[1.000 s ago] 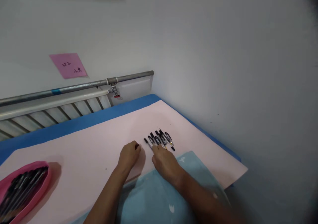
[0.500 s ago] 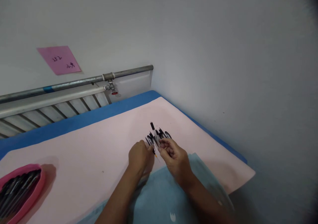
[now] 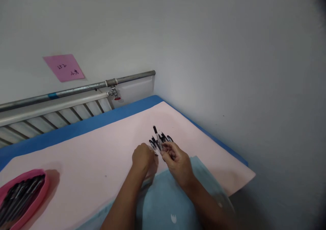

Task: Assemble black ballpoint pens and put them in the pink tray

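Several black-capped clear pens lie in a small cluster on a pale pink sheet. My right hand is closed around one pen, lifted so its black end points up and away from me. My left hand is closed right beside it, its fingertips meeting the pen's near end; what it pinches is too small to make out. Both hands hover just in front of the pen cluster.
A pink tray full of dark pens sits at the far left edge. A blue mat shows beyond the pink sheet. White walls close in behind and to the right, with a radiator, a metal pipe and a pink note.
A second ago both hands rested on the sheet by the pens. My right hand has since picked one pen up, and my left hand has moved in to its near end.
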`<state>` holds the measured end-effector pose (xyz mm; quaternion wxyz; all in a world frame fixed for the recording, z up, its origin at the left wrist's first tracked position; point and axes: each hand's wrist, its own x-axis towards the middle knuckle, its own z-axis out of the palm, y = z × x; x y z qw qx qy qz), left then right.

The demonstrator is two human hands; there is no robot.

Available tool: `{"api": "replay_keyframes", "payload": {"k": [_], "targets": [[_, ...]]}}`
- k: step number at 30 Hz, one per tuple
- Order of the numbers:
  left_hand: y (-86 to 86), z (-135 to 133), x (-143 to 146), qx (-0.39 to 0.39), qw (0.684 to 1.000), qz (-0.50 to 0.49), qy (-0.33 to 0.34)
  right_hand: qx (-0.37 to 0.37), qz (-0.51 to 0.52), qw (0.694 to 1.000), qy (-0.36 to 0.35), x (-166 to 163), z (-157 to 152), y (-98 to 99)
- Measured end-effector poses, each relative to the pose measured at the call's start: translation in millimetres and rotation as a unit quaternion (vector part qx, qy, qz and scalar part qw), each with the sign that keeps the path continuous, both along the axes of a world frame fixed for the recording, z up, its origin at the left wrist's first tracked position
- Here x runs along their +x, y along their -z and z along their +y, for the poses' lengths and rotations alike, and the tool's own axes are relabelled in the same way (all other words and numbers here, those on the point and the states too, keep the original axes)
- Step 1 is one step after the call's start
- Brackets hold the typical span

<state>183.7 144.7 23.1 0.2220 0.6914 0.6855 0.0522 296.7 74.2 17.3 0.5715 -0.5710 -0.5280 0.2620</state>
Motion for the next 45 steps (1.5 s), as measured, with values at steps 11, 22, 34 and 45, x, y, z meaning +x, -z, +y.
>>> {"api": "replay_keyframes", "payload": {"k": [11, 22, 34, 45], "targets": [[-4.9, -6.6, -59.1, 0.006, 0.967, -0.236, -0.099, -0.029, -0.052, 0.996, -0.063, -1.2, -5.6, -0.7], [-9.3, -13.3, -94.0, -0.030, 0.577, -0.772, -0.267, -0.037, -0.208, 0.955, -0.206, -13.9, -11.1, 7.7], [-9.9, -15.3, -98.3, -0.026, 0.571, -0.780, -0.254, -0.022, -0.229, 0.947, -0.226, -18.1, -7.6, 12.9], [-8.1, -25.4, -91.0, -0.021, 0.608, -0.765, -0.213, -0.016, -0.264, 0.941, -0.211, -17.4, -9.1, 12.7]]}}
